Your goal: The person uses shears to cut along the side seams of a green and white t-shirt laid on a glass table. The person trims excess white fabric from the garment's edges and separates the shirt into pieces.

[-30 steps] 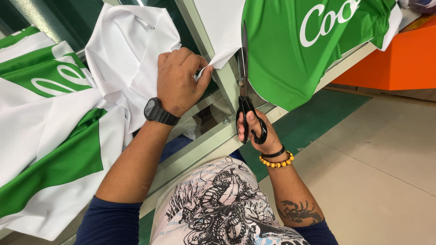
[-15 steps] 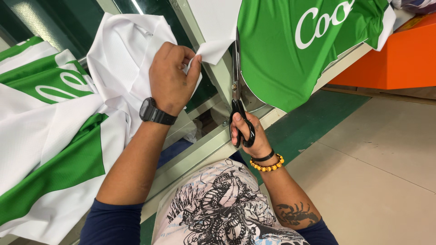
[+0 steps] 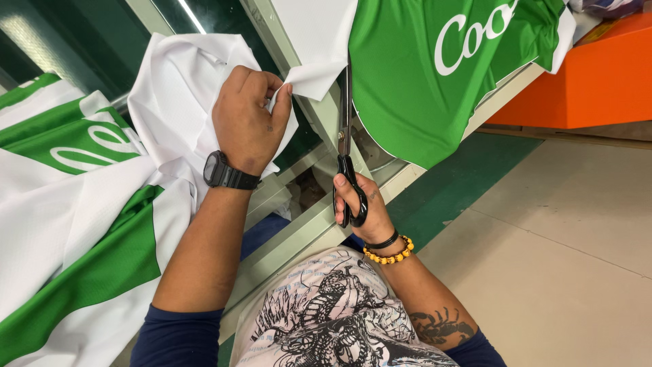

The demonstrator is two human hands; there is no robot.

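Grey tiled floor (image 3: 577, 272) with a green painted strip (image 3: 468, 183) runs beneath a pale metal-framed table (image 3: 299, 238), seen from above.

Nearest: printed shirt front with a dark dragon drawing (image 3: 333, 326), navy sleeves either side.

Right hand (image 3: 356, 200): fingers closed through the black handles of a pair of scissors (image 3: 346, 136); black band and yellow bead bracelet (image 3: 388, 253) at the wrist, tattoo on the forearm. Blades point up and away, meeting the lower edge of the white cloth (image 3: 316, 41), just beside the green panel.

Left hand (image 3: 248, 122): black watch (image 3: 227, 173) on the wrist; fingers curled, thumb and fingertips pinching a corner of the white cloth and pulling it taut left of the blades.

Left of that arm: green and white fabric pieces (image 3: 75, 204) with white lettering, heaped on the table.

Further: large green panel (image 3: 435, 75) with white lettering, hanging over the table edge.

Far right: orange block (image 3: 591, 81).
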